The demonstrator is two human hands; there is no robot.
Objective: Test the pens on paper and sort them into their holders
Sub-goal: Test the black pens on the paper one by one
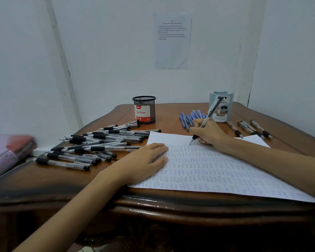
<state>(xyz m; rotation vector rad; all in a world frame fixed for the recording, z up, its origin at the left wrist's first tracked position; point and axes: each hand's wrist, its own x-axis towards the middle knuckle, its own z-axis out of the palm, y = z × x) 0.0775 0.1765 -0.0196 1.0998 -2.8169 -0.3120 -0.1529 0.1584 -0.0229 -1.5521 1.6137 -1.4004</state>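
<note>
Head view, looking down on a brown wooden surface [62, 180]. Right hand [208, 132] grips a clear pen [205, 121] with a black grip, fingers curled round the barrel, tip touching the upper part of a sheet of paper [216, 171] covered in rows of small ink marks. Left hand [144, 160] lies flat on the paper's left edge, fingers straight and close together, holding nothing. Pile of black-capped pens [98, 142] lies on the surface just left of the paper. Black mesh holder [144, 110] with a red "Ball Pens" label stands behind the pile, upright. Pale blue holder [221, 106] stands upright behind the right hand. Blue pens [186, 119] lie beside that holder on its left; four black-grip pens [251, 129] lie to its right. Second white sheet [253, 140] shows beyond the right forearm. Printed notice [172, 40] is fixed to the wall; its text is too small to read.
</note>
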